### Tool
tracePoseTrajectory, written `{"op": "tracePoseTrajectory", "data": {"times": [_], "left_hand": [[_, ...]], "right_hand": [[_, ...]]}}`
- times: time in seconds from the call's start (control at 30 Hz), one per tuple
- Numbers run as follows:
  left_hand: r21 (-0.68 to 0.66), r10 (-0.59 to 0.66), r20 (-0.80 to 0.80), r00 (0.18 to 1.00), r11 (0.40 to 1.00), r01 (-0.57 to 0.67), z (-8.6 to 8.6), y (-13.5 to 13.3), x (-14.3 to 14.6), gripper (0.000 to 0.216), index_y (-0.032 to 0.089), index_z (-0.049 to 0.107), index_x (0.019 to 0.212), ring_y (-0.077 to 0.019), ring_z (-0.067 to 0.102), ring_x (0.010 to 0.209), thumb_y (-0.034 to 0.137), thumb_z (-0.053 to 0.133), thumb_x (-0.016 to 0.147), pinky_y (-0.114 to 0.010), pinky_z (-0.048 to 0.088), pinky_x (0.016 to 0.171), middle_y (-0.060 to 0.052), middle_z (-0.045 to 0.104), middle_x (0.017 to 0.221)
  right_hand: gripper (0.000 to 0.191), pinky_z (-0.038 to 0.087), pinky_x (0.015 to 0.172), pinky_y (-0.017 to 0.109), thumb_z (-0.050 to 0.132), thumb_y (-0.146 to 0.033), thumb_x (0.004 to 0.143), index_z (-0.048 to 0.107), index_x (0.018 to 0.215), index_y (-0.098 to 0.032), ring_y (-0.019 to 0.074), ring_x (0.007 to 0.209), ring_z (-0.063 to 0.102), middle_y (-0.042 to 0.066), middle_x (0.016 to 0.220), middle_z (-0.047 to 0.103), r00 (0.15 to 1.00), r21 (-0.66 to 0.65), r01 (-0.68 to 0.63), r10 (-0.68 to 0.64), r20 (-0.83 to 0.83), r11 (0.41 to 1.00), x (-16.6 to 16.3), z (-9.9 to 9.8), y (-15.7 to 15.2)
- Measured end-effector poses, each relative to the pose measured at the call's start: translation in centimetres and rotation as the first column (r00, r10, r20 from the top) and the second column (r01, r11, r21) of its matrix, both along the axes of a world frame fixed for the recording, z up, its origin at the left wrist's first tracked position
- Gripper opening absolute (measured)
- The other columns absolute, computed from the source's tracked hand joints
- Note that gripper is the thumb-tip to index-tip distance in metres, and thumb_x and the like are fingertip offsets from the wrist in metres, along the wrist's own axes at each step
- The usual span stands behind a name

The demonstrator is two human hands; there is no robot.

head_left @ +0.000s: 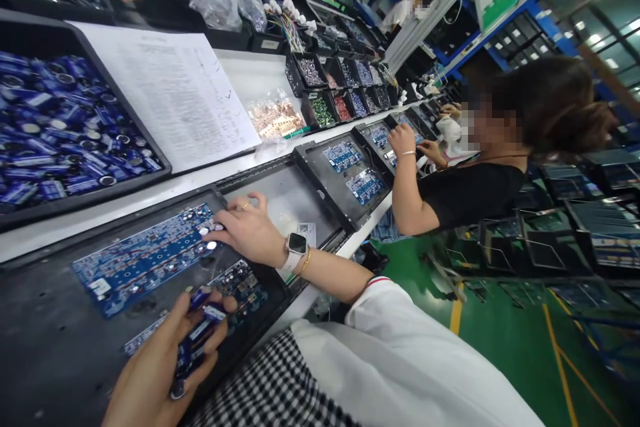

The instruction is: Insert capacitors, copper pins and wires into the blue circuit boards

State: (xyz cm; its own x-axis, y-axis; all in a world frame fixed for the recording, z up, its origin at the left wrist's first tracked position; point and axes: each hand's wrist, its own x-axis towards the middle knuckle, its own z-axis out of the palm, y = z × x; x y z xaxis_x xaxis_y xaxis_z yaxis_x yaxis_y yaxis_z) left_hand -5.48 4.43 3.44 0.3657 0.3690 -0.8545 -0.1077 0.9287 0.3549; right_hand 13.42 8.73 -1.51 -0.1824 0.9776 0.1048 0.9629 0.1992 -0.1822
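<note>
Two hands work at a long blue printed circuit board point(145, 257) in a black tray point(45, 340).
Right hand point(247, 230) pinches a small silver-topped part onto the board; left hand point(155, 367), nearer the body, grips several blue cylindrical capacitors point(197, 337).

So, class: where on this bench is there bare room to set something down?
Bare patches: the grey carrier floor between the right hand and the next tray, and the dark tray surface left of the left hand. Crowded: the capacitor bin, the paper sheet, and the small parts bins.
</note>
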Motion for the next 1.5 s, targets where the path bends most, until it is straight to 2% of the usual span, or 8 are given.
{"op": "tracePoseTrajectory", "data": {"times": [0.17, 0.3, 0.5, 0.7, 0.93, 1.1, 1.37, 1.5], "left_hand": [[0.044, 0.05, 0.025, 0.998, 0.998, -0.051, -0.1, -0.3, -0.1, 0.021, 0.016, 0.064, 0.09, -0.0055, 0.038, 0.045, 0.035, 0.054, 0.094, -0.009, 0.028, 0.025, -0.002, 0.059, 0.078], [0.116, 0.058, 0.119, 0.991, 0.991, -0.071, -1.1, -1.0, -0.6, 0.023, 0.014, 0.062, 0.094, -0.0052, 0.04, 0.045, 0.031, 0.048, 0.098, -0.009, 0.028, 0.027, -0.002, 0.056, 0.077], [0.111, 0.031, 0.297, 0.954, 0.992, -0.067, -2.1, -1.3, -1.5, 0.038, 0.015, 0.055, 0.086, -0.0064, 0.043, 0.047, 0.052, 0.059, 0.091, -0.01, 0.026, 0.029, 0.0, 0.048, 0.071], [0.217, -0.023, 0.238, 0.971, 0.976, -0.03, -2.5, -2.2, -1.7, 0.051, 0.015, 0.051, 0.072, -0.0081, 0.047, 0.049, 0.064, 0.061, 0.085, -0.013, 0.027, 0.03, 0.001, 0.043, 0.067], [0.007, 0.061, 0.31, 0.949, 0.998, -0.067, -2.0, -2.7, -2.2, 0.031, 0.017, 0.056, 0.099, -0.007, 0.047, 0.051, 0.047, 0.056, 0.092, -0.01, 0.024, 0.031, -0.004, 0.056, 0.085], [-0.009, 0.069, 0.295, 0.953, 0.998, -0.069, -1.7, -2.8, -3.1, 0.021, 0.015, 0.056, 0.106, -0.0067, 0.045, 0.049, 0.029, 0.049, 0.092, -0.01, 0.024, 0.03, -0.007, 0.059, 0.089], [0.007, 0.086, 0.332, 0.939, 0.996, -0.094, -2.5, -3.0, -3.8, 0.023, 0.015, 0.057, 0.11, -0.0078, 0.045, 0.049, 0.021, 0.047, 0.091, -0.01, 0.024, 0.03, -0.008, 0.061, 0.086], [0.026, 0.083, 0.32, 0.944, 0.995, -0.096, -2.9, -3.2, -4.0, 0.02, 0.011, 0.06, 0.1, -0.0073, 0.046, 0.051, 0.029, 0.051, 0.095, -0.011, 0.026, 0.03, -0.01, 0.062, 0.09]], "right_hand": [[0.03, 0.017, 0.116, 0.05, 0.038, -0.042, 0.104, 0.061, 0.101, -0.023, 0.018, 0.121, 0.051, 0.001, 0.088, 0.073, 0.998, -0.028, -0.053, 0.054, 0.032, 0.998, 0.3, 1.2, -3.9], [0.025, 0.014, 0.117, 0.048, 0.041, -0.029, 0.104, 0.065, 0.107, -0.027, 0.0165, 0.12, 0.053, 0.0, 0.101, 0.074, 0.996, -0.022, -0.046, 0.045, -0.075, 0.999, -0.4, 2.7, -6.6], [0.025, 0.034, 0.105, 0.041, 0.048, -0.027, 0.101, 0.069, 0.114, -0.025, 0.0188, 0.106, 0.059, 0.002, 0.095, 0.074, 0.933, -0.015, 0.011, -0.016, -0.36, 1.0, -2.3, 4.5, -7.1], [0.023, 0.044, 0.096, 0.039, 0.059, -0.036, 0.095, 0.068, 0.115, -0.028, 0.0207, 0.102, 0.059, 0.002, 0.1, 0.074, 0.883, -0.065, -0.091, 0.05, -0.467, 0.994, -4.5, 5.7, -8.7], [0.016, 0.027, 0.104, 0.05, 0.056, -0.033, 0.096, 0.068, 0.104, -0.027, 0.0278, 0.114, 0.053, 0.003, 0.099, 0.073, 0.993, 0.035, 0.09, -0.087, -0.075, 0.995, -1.9, 2.1, -5.2], [0.011, 0.025, 0.105, 0.051, 0.058, -0.025, 0.094, 0.063, 0.103, -0.022, 0.0284, 0.113, 0.053, 0.006, 0.096, 0.071, 0.997, 0.056, 0.069, -0.068, -0.022, 0.996, -0.7, -0.5, -2.9], [0.013, 0.028, 0.105, 0.05, 0.058, -0.032, 0.094, 0.064, 0.092, -0.021, 0.028, 0.113, 0.051, 0.008, 0.101, 0.066, 0.992, 0.068, 0.125, -0.127, 0.017, 0.99, -0.9, -1.0, -2.8], [0.01, 0.029, 0.106, 0.052, 0.058, -0.026, 0.093, 0.065, 0.094, -0.019, 0.0277, 0.113, 0.053, 0.009, 0.101, 0.066, 0.992, 0.044, 0.126, -0.127, 0.025, 0.991, -1.2, -0.5, -3.0]]}}
